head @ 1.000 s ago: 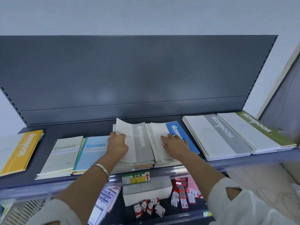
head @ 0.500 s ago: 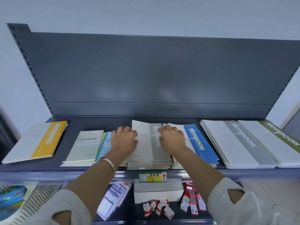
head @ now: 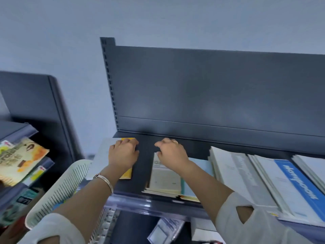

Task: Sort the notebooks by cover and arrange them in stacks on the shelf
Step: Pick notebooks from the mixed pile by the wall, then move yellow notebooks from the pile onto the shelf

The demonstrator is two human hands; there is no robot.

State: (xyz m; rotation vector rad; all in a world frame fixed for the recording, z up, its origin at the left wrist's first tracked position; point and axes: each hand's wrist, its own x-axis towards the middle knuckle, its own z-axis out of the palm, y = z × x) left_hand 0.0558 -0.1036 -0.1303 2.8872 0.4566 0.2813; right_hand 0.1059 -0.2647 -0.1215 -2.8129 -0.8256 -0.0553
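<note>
Yellow notebook at shelf end gripped by left hand, right hand curled at Gambit stack edge, grip unclear; grey stack, blue stack seemingly sorted, squaring-up remaining.

Left hand half-hides yellow notebook (lettering unseen); rightmost stack cut off.

"Notebook" in white on blue-band notebook; lone "G" legible on cream notebook; other print blurred.

Stationery shop, gondola shelf, stacked notebooks
</note>
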